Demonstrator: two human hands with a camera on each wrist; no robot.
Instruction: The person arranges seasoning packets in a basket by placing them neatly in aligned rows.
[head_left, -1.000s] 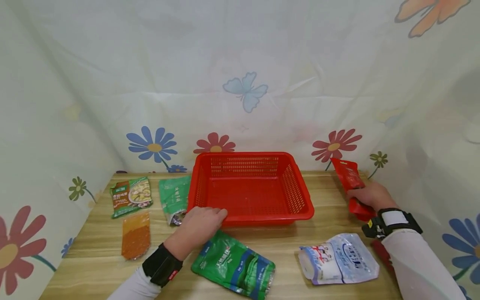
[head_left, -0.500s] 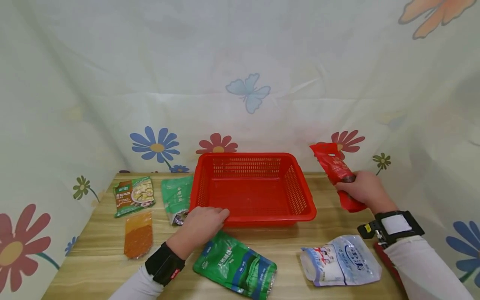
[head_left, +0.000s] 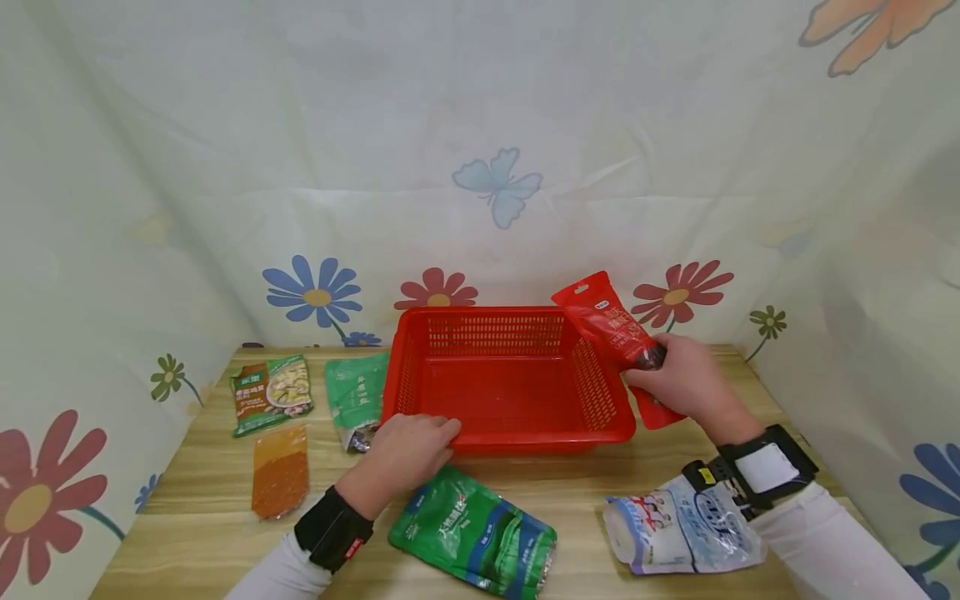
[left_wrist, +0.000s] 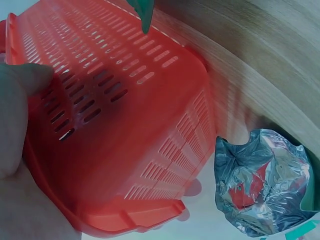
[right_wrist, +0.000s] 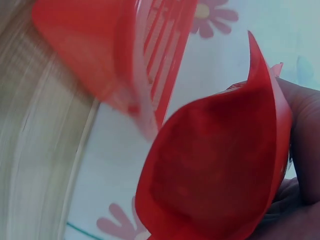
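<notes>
My right hand (head_left: 686, 379) grips a red food pouch (head_left: 611, 325) near its lower end. The pouch slants up and left, its top overlapping the right rear corner of a red plastic basket (head_left: 495, 437) in the head view. The right wrist view shows the pouch's bottom fold (right_wrist: 210, 165) close to the basket's side (right_wrist: 90, 45). My left hand (head_left: 412, 454) holds the basket's front left rim, thumb (left_wrist: 35, 77) against the slotted wall outside. Just below that hand, a green and blue pouch (head_left: 480, 533) lies on the table.
On the table's left lie a green-brown packet (head_left: 272, 393), an orange-brown packet (head_left: 280, 472) and a green pouch (head_left: 356, 396) beside the basket. A white-blue pouch (head_left: 678, 529) lies front right, partly under the right wrist. A patterned curtain (head_left: 480, 125) stands behind the table (head_left: 187, 517).
My right hand has lifted the red pouch from the table's right side and carried it left to the basket. My left hand stays on the rim.
</notes>
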